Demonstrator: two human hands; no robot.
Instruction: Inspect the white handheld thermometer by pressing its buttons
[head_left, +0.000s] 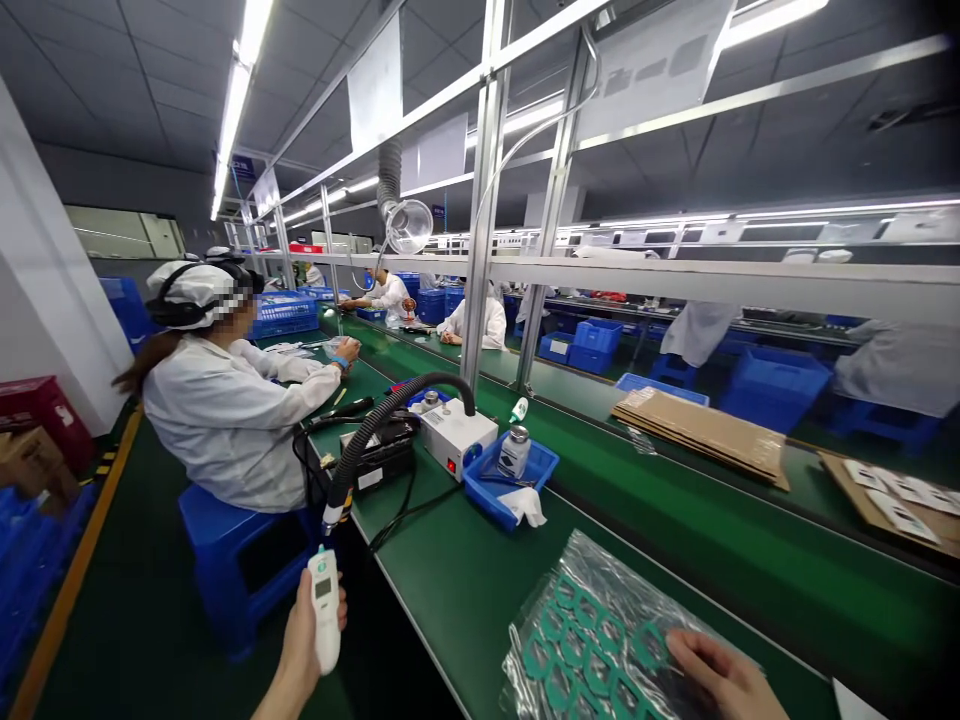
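My left hand (306,628) is wrapped around a white handheld thermometer (325,610) with a small dark screen, a green round button and a teal tip pointing up. It is held in front of the bench's near edge. At the lower right, my right hand (716,672) has its thumb and fingers closed at the edge of a green ring-shaped part (649,646), over a clear plastic bag (600,560). Several more such green parts (574,645) lie spread in or on the bag; which of the two I cannot tell.
A blue tray (491,508) holds a bottle (514,452) and white tissue. Beside it stands a white box (456,437) with a black hose (390,405). Another white device (519,410) lies on the green belt (675,510). Cardboard sheets (701,430) lie beyond. A co-worker (225,400) sits left.
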